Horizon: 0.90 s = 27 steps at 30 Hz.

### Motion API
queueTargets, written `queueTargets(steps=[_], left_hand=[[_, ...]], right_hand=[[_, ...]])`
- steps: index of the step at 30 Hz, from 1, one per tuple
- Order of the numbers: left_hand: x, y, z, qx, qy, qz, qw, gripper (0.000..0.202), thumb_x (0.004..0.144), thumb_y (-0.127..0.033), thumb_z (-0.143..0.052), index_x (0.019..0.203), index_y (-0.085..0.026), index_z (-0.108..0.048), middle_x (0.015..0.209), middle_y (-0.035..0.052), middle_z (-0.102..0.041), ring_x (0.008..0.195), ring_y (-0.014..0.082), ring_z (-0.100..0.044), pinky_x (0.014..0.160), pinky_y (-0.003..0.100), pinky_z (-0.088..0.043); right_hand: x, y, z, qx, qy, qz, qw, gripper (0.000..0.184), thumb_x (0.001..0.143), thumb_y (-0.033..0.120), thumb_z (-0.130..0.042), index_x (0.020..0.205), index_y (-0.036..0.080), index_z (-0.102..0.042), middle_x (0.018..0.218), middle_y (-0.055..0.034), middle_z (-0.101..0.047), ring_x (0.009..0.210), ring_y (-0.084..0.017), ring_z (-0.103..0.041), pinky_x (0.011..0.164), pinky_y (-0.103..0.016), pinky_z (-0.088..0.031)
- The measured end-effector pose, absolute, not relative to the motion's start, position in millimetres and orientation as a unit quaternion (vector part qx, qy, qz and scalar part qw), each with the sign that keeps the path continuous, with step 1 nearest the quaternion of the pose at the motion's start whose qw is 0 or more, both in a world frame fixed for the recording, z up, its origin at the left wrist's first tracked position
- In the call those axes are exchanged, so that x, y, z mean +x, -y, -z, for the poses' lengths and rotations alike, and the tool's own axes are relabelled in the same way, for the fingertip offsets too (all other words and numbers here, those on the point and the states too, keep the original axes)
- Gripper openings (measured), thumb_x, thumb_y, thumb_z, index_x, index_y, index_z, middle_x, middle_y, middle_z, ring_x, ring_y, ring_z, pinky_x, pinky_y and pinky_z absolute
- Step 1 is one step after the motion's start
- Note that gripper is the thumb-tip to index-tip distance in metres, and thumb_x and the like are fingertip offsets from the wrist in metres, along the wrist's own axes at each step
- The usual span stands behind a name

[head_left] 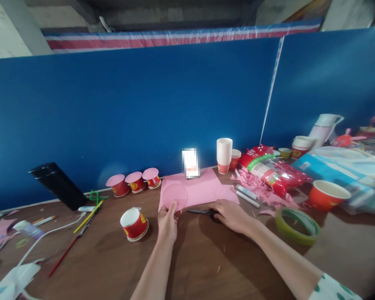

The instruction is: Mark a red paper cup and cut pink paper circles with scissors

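My left hand pinches a round pink paper disc and holds it upright just above the brown table. My right hand rests on the table with its fingers over black-handled scissors, whose blades point left. Behind both hands lies a sheet of pink paper. A red paper cup stands open side up, just left of my left hand.
Three upturned red cups capped with pink discs line the blue partition. A white cup stack, a red packet, pink scraps, a glue stick, a tape roll and an orange cup lie right. Pencils and a black object lie left.
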<state>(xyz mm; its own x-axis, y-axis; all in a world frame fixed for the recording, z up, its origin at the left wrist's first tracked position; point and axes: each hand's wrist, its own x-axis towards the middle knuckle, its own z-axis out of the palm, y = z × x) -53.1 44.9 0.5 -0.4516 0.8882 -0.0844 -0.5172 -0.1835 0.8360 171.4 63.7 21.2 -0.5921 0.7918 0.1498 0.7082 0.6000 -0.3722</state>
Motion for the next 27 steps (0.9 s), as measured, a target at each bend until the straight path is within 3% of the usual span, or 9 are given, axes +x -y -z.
queueTargets(steps=[2,5,8,11,22,27], left_hand=[[-54,-45,-1,0.215,-0.420,-0.742,0.477,0.029,0.052,-0.026,-0.076,0.071,-0.014,-0.057,0.066,-0.0031,-0.059,0.052,0.0060,-0.054,0.048,0.017,-0.044],[-53,-45,-3,0.203,-0.412,-0.743,0.486,0.031,0.052,-0.027,-0.077,0.074,-0.015,-0.058,0.067,-0.0027,-0.060,0.053,0.0063,-0.054,0.049,0.018,-0.045],[-49,-43,-5,0.206,-0.414,-0.736,0.495,0.031,0.051,-0.026,-0.077,0.073,-0.014,-0.059,0.065,-0.0030,-0.060,0.052,0.0061,-0.053,0.050,0.018,-0.045],[-45,-40,-7,0.221,-0.426,-0.721,0.501,0.029,0.050,-0.027,-0.077,0.068,-0.013,-0.059,0.061,-0.0026,-0.059,0.051,0.0063,-0.053,0.049,0.018,-0.044],[-41,-39,-2,0.251,-0.435,-0.702,0.505,0.030,0.053,-0.029,-0.075,0.073,-0.012,-0.062,0.062,-0.0008,-0.061,0.051,0.0073,-0.053,0.047,0.018,-0.040],[-40,-40,1,0.257,-0.448,-0.693,0.503,0.029,0.055,-0.031,-0.074,0.074,-0.012,-0.062,0.063,-0.0005,-0.060,0.052,0.0081,-0.052,0.048,0.019,-0.041]], right_hand=[[174,-68,-18,-0.444,0.862,-0.162,0.184,0.035,0.080,0.019,-0.050,0.115,0.021,-0.054,0.102,-0.0089,-0.062,0.096,-0.023,-0.055,0.084,-0.033,-0.039],[175,-76,-8,-0.451,0.798,-0.267,0.296,0.037,0.083,0.021,-0.046,0.120,0.021,-0.050,0.103,-0.0085,-0.060,0.094,-0.021,-0.056,0.085,-0.036,-0.042],[169,-81,3,-0.418,0.675,-0.474,0.381,0.039,0.085,0.031,-0.045,0.123,0.022,-0.046,0.093,-0.0064,-0.061,0.077,-0.017,-0.059,0.066,-0.032,-0.050],[159,-78,8,-0.371,0.598,-0.584,0.406,0.045,0.079,0.037,-0.056,0.120,0.020,-0.049,0.086,-0.0040,-0.060,0.070,-0.013,-0.057,0.059,-0.026,-0.048],[147,-71,3,-0.356,0.622,-0.552,0.427,0.045,0.068,0.036,-0.069,0.107,0.017,-0.058,0.082,-0.0011,-0.062,0.075,-0.014,-0.057,0.069,-0.027,-0.046],[142,-65,2,-0.344,0.589,-0.610,0.404,0.048,0.072,0.037,-0.065,0.114,0.019,-0.051,0.080,-0.0018,-0.062,0.070,-0.014,-0.059,0.053,-0.022,-0.044]])
